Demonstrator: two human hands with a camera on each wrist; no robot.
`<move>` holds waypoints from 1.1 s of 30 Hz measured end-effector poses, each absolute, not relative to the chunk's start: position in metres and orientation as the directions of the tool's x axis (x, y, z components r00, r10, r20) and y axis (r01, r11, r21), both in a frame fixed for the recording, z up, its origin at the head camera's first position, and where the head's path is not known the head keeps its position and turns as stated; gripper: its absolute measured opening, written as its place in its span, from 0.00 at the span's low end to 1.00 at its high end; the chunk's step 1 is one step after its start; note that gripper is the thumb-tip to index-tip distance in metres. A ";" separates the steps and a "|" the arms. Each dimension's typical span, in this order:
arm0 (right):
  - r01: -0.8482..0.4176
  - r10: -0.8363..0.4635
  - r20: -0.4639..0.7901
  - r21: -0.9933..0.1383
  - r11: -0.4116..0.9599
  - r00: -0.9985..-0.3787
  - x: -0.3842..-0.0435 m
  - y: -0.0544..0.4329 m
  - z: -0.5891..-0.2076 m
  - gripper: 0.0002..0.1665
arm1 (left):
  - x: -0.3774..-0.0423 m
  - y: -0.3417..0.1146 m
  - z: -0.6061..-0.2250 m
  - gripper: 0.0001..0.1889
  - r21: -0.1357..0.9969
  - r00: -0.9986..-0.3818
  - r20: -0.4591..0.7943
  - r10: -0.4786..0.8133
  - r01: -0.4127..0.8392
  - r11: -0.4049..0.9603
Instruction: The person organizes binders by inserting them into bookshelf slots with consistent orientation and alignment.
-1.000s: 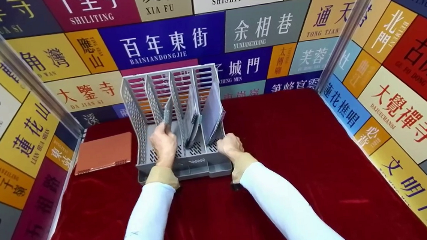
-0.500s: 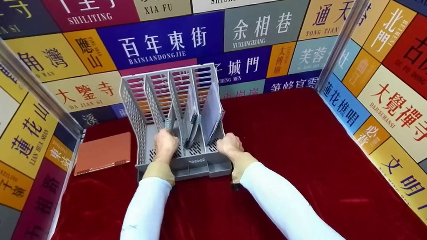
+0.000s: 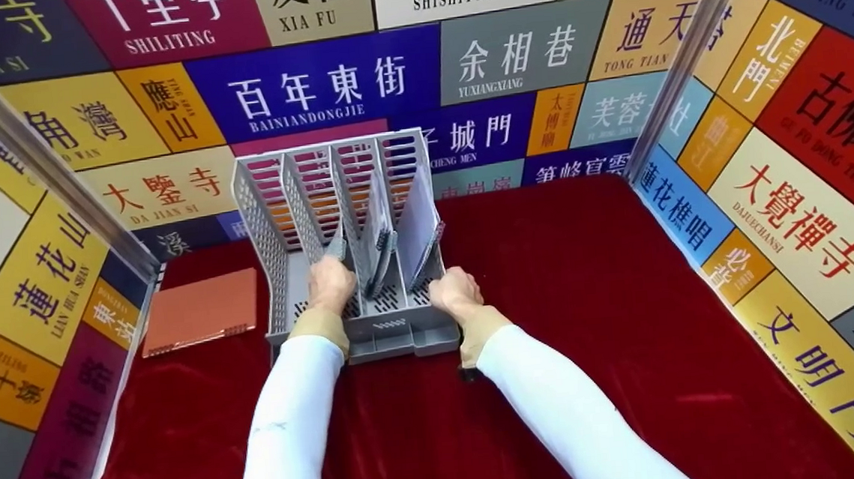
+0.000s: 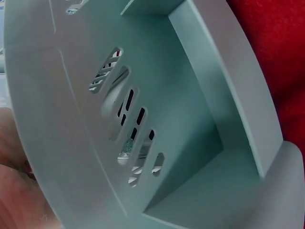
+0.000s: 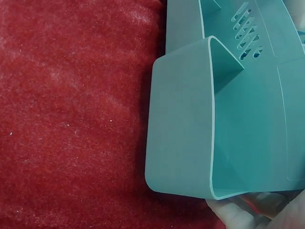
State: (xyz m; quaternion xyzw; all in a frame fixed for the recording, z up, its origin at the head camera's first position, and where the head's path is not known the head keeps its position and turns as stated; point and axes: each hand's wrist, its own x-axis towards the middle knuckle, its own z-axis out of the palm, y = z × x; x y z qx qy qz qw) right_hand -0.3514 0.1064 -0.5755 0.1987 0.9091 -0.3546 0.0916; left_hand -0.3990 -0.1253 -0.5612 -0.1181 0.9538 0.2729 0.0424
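A grey desk file organizer [image 3: 402, 320] with upright dividers stands on the red cloth. My left hand [image 3: 331, 282] reaches over its front wall and holds a thin spiral notebook [image 3: 336, 244], mostly hidden, in the second compartment from the left. The right hand [image 3: 454, 290] grips the organizer's front right side. Dark-edged spiral notebooks [image 3: 378, 247] lean in the third compartment. Another pale notebook [image 3: 419, 229] tilts in the rightmost one. In the left wrist view the slotted front wall [image 4: 157, 86] hides most of the left hand; in the right wrist view fingers [image 5: 233, 214] lie under the front tray's corner.
An orange spiral notebook [image 3: 200, 309] lies flat on the cloth, left of the organizer. Small open trays run along the organizer's front. Red velvet cloth [image 3: 566, 297] spreads around it. Printed sign panels [image 3: 311, 86] stand behind and at both sides.
My left hand has lowered the notebook deeper into the second compartment. The right hand keeps its grip on the organizer. The head view has shifted slightly.
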 end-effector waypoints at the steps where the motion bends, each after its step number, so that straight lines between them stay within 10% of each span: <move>1: 0.427 0.299 -0.306 -0.609 0.668 -0.904 -0.351 0.106 -0.576 0.16 | -0.404 -0.127 -0.567 0.20 0.510 -0.968 -0.149 -0.200 -0.249 0.823; 7: 0.434 0.303 -0.312 -0.599 0.672 -0.900 -0.350 0.104 -0.576 0.17 | -0.455 -0.150 -0.646 0.20 0.502 -0.981 -0.050 -0.185 -0.185 0.845; 18: 0.424 0.302 -0.299 -0.607 0.672 -0.905 -0.350 0.105 -0.574 0.16 | -0.392 -0.125 -0.555 0.27 0.552 -0.975 -0.121 -0.186 -0.222 0.804; 33: 0.424 0.292 -0.309 -0.599 0.679 -0.905 -0.352 0.106 -0.576 0.19 | -0.407 -0.161 -0.594 0.27 0.629 -0.992 0.107 -0.071 0.012 0.778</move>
